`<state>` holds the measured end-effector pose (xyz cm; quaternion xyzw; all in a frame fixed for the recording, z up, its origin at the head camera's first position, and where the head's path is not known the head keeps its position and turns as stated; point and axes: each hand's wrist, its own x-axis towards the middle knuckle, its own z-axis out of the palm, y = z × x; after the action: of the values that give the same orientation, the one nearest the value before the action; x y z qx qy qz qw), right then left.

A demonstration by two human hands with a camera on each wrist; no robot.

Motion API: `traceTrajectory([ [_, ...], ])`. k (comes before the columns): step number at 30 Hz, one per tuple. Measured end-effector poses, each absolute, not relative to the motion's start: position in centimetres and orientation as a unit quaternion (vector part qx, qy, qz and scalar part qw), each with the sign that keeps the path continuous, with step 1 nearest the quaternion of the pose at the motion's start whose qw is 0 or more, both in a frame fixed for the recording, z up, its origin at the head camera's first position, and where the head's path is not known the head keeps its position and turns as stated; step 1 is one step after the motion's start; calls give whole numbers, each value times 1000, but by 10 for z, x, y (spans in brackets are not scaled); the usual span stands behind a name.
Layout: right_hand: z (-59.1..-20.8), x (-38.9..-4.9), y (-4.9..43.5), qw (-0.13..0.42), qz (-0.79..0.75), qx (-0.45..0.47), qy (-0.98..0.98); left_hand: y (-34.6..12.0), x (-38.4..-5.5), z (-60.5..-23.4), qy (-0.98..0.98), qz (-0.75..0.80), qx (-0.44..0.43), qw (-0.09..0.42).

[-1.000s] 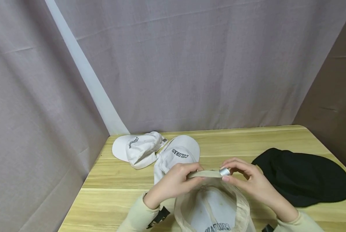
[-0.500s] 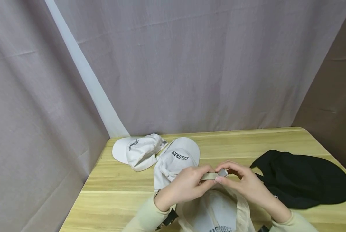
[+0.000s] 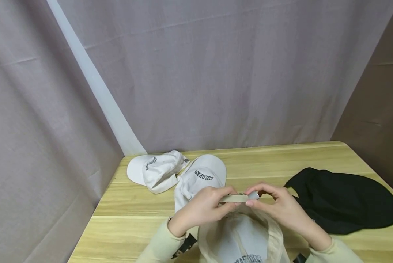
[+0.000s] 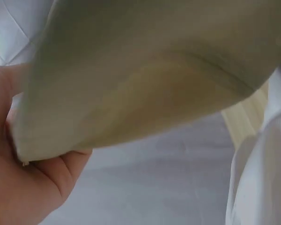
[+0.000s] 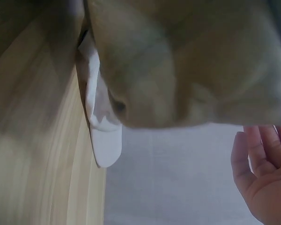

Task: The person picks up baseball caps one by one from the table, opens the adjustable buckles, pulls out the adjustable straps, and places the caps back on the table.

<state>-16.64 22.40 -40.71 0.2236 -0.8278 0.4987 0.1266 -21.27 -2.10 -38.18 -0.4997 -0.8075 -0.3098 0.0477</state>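
A beige baseball cap (image 3: 274, 237) is held up at the table's near side, its inside facing the head camera and the reversed lettering low in it. My left hand (image 3: 205, 207) grips the cap's back strap (image 3: 234, 198) between thumb and fingers. At the strap's right end, my right hand (image 3: 283, 207) pinches a silver metal buckle (image 3: 253, 195). The left wrist view has the cap's fabric (image 4: 131, 84) across its upper part, the left fingers at its edge. Cap fabric also fills the upper right wrist view, hiding the buckle there.
Two white caps lettered COLORADO, one at the back left (image 3: 160, 170) and one nearer the middle (image 3: 204, 175), lie on the wooden table (image 3: 124, 226). A black cap (image 3: 347, 201) lies at the right. Grey curtains (image 3: 216, 73) hang behind.
My left hand slid right toward the buckle, then partly back left, baring more strap between the hands. The buckle tilted slightly in my right fingers. The other caps stayed put.
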Motion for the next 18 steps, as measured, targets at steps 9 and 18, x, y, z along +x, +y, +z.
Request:
traceTrajectory([
  [9, -407, -162, 244, 119, 499, 149, -845, -53, -221, -377, -785, -426, -449, 36],
  [18, -408, -161, 255, 118, 493, 144, -850, -67, -224, -374, -800, -425, -414, 90],
])
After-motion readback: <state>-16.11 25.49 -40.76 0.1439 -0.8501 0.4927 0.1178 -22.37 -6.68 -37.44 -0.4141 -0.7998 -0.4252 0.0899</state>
